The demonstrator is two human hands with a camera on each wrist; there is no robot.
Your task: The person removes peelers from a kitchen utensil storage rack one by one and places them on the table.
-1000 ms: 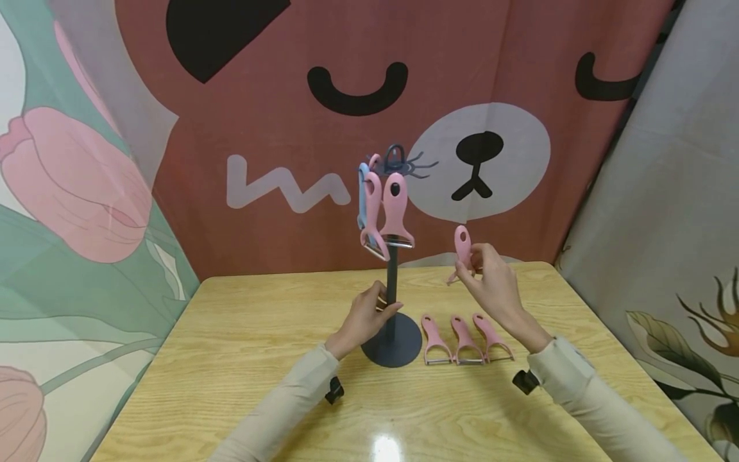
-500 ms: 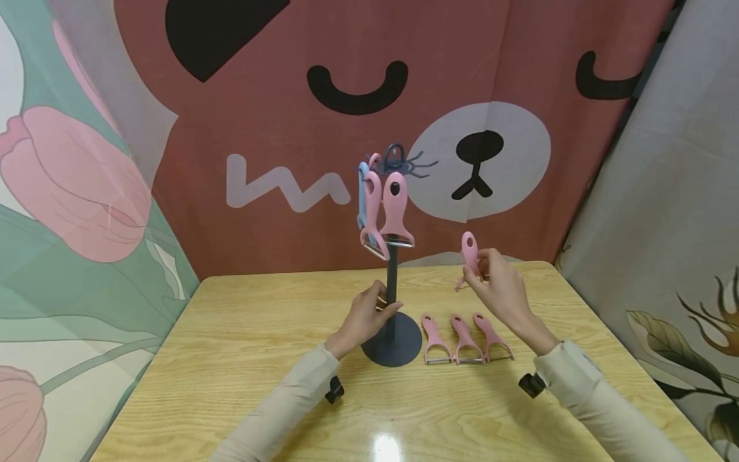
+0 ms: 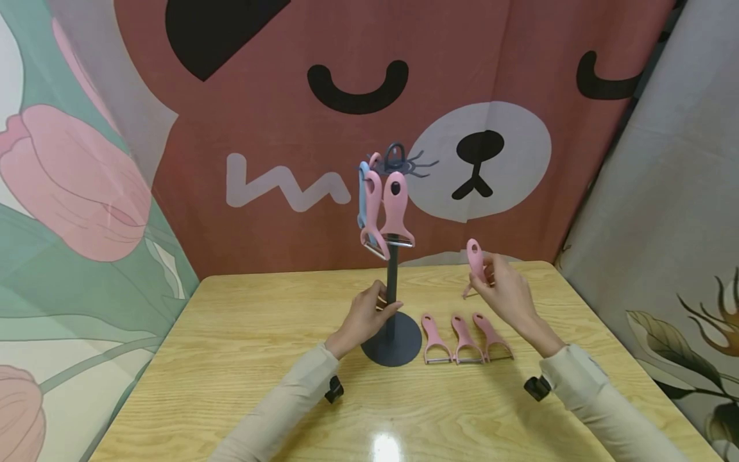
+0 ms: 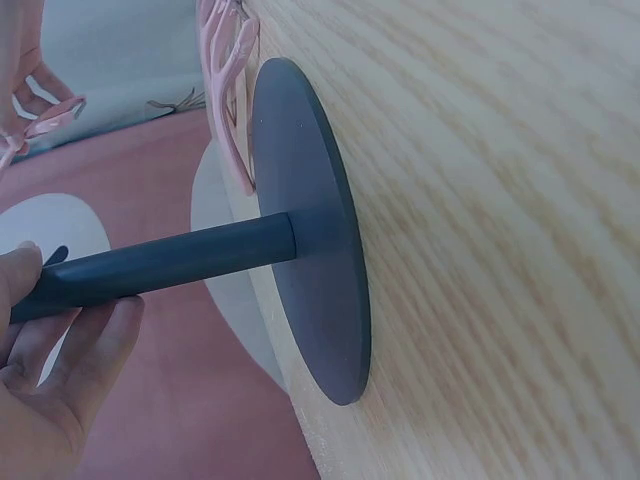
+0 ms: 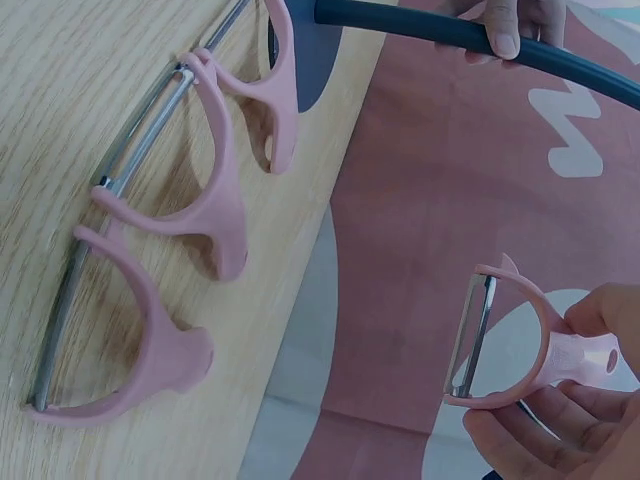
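Note:
A dark rack with a round base (image 3: pixel 392 350) stands on the table, and my left hand (image 3: pixel 362 319) grips its post (image 4: pixel 170 268) low down. From its hooks hang several peelers: a pink peeler (image 3: pixel 395 208) in front, another pink peeler (image 3: pixel 373 205) beside it, and a blue peeler (image 3: pixel 362 192) behind. My right hand (image 3: pixel 508 290) pinches a pink peeler (image 5: pixel 565 350) by its handle, above the table and right of the rack. In the head view its handle points up and the blade end down. Three pink peelers (image 3: pixel 435 343) lie in a row beside the base.
Bare hooks (image 3: pixel 424 165) spread from the rack's right side at the top. The wooden table (image 3: pixel 260 359) ends at a patterned curtain (image 3: pixel 277 128) behind. A grey curtain (image 3: pixel 652 192) hangs along the right side.
My right hand has moved right and slightly down, toward me, carrying the pink peeler away from the rack. The left hand, the rack and the peelers on the table have stayed put.

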